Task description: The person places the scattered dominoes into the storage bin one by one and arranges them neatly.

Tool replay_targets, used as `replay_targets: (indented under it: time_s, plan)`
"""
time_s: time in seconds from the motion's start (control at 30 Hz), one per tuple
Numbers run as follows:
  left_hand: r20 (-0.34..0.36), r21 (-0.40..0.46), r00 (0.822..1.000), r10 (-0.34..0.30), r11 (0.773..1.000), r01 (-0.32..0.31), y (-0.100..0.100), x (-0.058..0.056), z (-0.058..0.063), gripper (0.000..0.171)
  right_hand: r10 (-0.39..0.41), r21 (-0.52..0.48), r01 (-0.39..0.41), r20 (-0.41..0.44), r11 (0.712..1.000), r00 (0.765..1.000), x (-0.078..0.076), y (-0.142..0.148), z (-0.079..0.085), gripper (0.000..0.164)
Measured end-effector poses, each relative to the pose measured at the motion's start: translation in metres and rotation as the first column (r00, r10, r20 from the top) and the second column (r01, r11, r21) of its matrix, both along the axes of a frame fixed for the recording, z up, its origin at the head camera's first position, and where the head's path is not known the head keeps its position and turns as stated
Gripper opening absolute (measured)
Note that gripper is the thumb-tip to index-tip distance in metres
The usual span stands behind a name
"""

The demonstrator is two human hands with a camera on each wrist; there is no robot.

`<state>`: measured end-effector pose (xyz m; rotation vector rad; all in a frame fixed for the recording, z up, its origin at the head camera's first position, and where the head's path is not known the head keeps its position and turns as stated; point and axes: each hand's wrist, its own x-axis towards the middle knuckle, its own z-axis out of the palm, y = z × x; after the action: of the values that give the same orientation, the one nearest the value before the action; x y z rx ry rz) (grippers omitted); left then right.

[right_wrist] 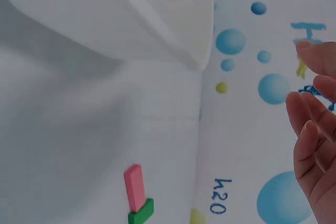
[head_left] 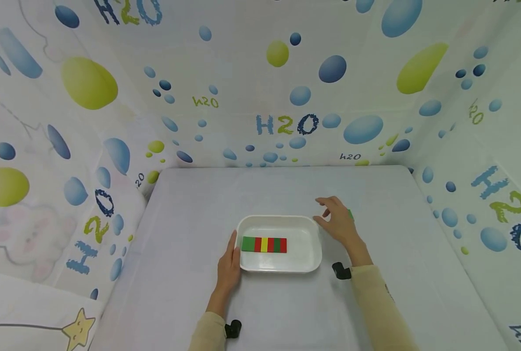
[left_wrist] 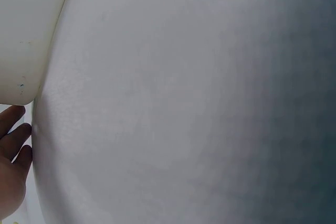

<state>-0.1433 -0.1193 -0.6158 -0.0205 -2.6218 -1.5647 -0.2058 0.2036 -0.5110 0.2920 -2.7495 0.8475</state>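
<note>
A white rectangular tray (head_left: 304,267) stands on the table. Inside it, toward the left, lies a row of small flat blocks (head_left: 264,244) in green, red and yellow, set edge to edge. My left hand (head_left: 229,265) rests against the tray's left side with its fingers fairly straight; in the left wrist view its fingertips are right at the tray's corner. By the tray's upper right corner, my right hand (head_left: 337,222) is raised with fingers loosely bent and a gap between thumb and forefinger. Nothing shows between them in the right wrist view.
A pink block (right_wrist: 135,188) and a green block (right_wrist: 141,212) lie together on the table, mostly hidden behind my right hand in the head view. A white cloth (head_left: 190,214) covers the table. Patterned curtains (head_left: 242,63) with bubbles and lettering surround it at the back and sides.
</note>
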Motion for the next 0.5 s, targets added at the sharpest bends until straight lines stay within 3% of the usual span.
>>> replay_targets:
  time_s: [0.1, 0.5]
  plan:
    - [-0.012, 0.002, 1.000, -0.001, 1.000, 0.002, 0.000, 0.000, -0.001, 0.049, -0.032, 0.011, 0.032, -0.015, 0.999, 0.999, -0.006, 0.016, 0.001, 0.050]
    - [0.009, -0.001, 1.000, 0.000, 1.000, 0.000, -0.001, 0.000, 0.000, 0.049, -0.133, 0.065, 0.129, 0.064, 0.989, 0.989, -0.024, 0.068, 0.003, 0.055]
